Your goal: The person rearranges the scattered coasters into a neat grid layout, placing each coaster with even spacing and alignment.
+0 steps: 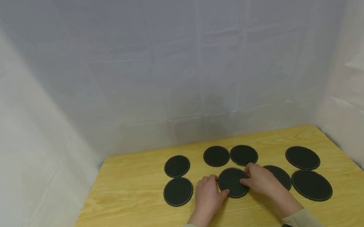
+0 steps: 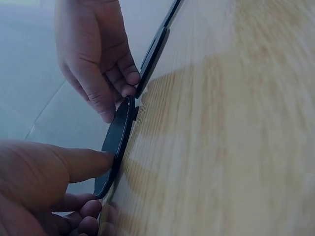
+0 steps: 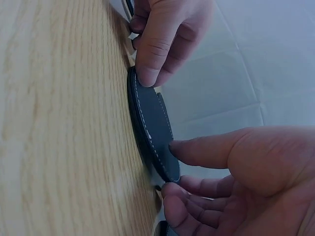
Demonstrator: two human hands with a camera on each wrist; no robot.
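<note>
**Two hands on the middle disc**

A black disc [image 1: 233, 182] lay flat on the worktop [image 1: 129, 209], in the front row of a loose spread of like discs. The left hand [image 1: 208, 194] met its left edge and the right hand [image 1: 260, 180] its right edge, so the disc sat pinned between them. From the left wrist view, a left fingertip [image 2: 101, 160] pressed on the rim of the disc [image 2: 117, 142], with the other fingers loosely curled below; the right hand's fingers [image 2: 106, 105] touched the far edge. From the right wrist view, the right fingers [image 3: 197, 147] lay fairly straight on the disc's face [image 3: 152, 132], not wrapped round it. Neither hand gripped it: both seemed relaxed and pressing, which suits sliding or prising up a thin, flat piece that gives no edge to grasp.

Another disc [image 1: 280, 175] lay partly hidden behind the right hand. The rest [image 1: 178, 191] lay apart, none stacked.
</note>
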